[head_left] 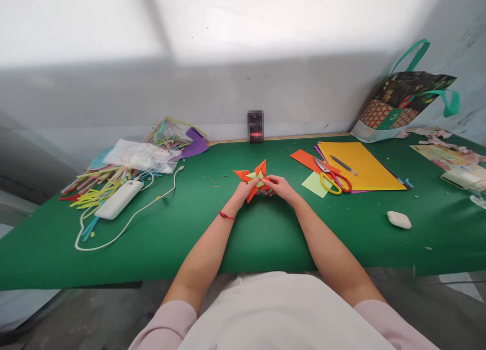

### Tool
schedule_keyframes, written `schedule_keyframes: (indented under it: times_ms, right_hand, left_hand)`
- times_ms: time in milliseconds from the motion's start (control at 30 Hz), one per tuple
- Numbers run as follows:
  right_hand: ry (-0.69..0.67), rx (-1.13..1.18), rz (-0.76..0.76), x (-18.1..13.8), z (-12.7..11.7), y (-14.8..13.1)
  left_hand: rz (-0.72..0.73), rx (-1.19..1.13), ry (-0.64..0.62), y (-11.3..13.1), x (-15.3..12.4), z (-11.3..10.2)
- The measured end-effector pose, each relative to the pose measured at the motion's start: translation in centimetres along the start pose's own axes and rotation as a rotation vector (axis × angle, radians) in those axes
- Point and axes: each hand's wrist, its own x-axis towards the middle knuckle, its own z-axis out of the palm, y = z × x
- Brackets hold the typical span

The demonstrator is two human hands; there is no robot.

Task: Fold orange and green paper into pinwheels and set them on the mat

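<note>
An orange folded-paper star with a light green centre [252,176] is held just above the middle of the green table. My left hand [246,190] pinches it from the lower left, thumb near the green centre. On the right side my right hand [280,188] grips an orange point of the star, fingers curled beneath. Parts of the star's right and lower sides are hidden by my fingers. To the right lie scissors with yellow and red handles [333,182], an orange paper strip [304,160] and a light green paper square [315,184].
Yellow paper sheets [368,165] with a grey pen [343,165] lie right. Left are a white power bank [119,199], its cable [129,233] and paper strips [91,188]. A phone-like pixelated object [255,127] leans at the wall. A patterned bag [398,102] and white case [399,220] stand right.
</note>
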Motion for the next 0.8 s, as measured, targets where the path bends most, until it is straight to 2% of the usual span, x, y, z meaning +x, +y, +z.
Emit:
schedule_keyframes:
  times_ms: [367, 533, 800]
  right_hand:
    - [-0.020, 0.018, 0.021, -0.31, -0.14, -0.29]
    - [-0.058, 0.001, 0.025, -0.23, -0.10, 0.06]
    - [-0.035, 0.079, 0.058, -0.32, 0.25, -0.15]
  left_hand:
    - [-0.008, -0.030, -0.021, -0.11, 0.02, 0.11]
    - [0.017, -0.006, -0.056, -0.16, 0.10, 0.17]
    - [0.051, -0.001, -0.116, -0.14, -0.19, 0.54]
